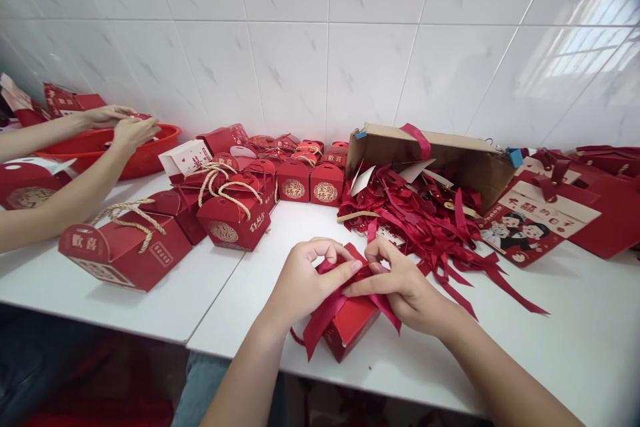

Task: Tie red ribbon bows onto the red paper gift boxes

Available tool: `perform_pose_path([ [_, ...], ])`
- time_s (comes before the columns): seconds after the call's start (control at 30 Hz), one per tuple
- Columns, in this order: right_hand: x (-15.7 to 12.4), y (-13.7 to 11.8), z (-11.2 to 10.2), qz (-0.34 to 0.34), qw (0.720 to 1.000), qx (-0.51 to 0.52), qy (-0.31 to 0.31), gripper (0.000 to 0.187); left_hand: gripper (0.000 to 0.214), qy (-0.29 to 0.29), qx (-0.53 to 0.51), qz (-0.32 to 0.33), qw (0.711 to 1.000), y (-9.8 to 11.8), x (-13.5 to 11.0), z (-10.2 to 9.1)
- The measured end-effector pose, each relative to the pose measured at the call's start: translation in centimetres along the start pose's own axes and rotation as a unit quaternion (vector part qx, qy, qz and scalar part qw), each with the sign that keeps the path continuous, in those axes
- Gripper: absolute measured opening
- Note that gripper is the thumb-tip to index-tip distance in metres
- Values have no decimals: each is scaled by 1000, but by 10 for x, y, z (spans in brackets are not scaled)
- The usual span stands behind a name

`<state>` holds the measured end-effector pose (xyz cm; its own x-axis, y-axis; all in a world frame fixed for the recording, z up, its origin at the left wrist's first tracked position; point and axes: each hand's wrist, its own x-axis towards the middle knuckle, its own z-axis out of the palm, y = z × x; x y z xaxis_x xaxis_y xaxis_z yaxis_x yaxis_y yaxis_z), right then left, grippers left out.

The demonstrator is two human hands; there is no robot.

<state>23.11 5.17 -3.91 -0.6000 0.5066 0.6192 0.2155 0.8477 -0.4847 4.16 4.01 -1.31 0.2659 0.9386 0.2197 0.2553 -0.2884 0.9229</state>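
Note:
A small red gift box [354,321] rests on the white table near its front edge. Over its top lies a wide dark-red ribbon [324,320], with tails hanging down both sides. My left hand [307,280] pinches the ribbon from the left, thumb and forefinger pressed together. From the right, my right hand [400,283] pinches it too, its fingertips close to my left thumb. The fingers partly hide the middle of the ribbon, so I cannot tell how it is tied.
Behind my hands, a tipped cardboard box [435,147] spills a pile of red ribbons [415,213]. Red boxes with rope handles [235,220] stand at left. Red gift bags [525,223] stand at right. A co-worker's hands [127,130] work over a red basin [170,140].

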Motion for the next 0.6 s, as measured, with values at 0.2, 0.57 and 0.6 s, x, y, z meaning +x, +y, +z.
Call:
perform_pose_path([
  [0.2, -2, 4, 2, 10, 999, 34, 22, 30, 47, -7, -16, 2, 1000, -6, -1, -2],
  [0.57, -6, 13, -9, 86, 989, 97, 75, 13, 48, -30, -23, -26, 999, -10, 1, -6],
  [0.6, -6, 14, -10, 87, 989, 94, 71, 13, 48, -36, -24, -25, 999, -11, 1, -6],
])
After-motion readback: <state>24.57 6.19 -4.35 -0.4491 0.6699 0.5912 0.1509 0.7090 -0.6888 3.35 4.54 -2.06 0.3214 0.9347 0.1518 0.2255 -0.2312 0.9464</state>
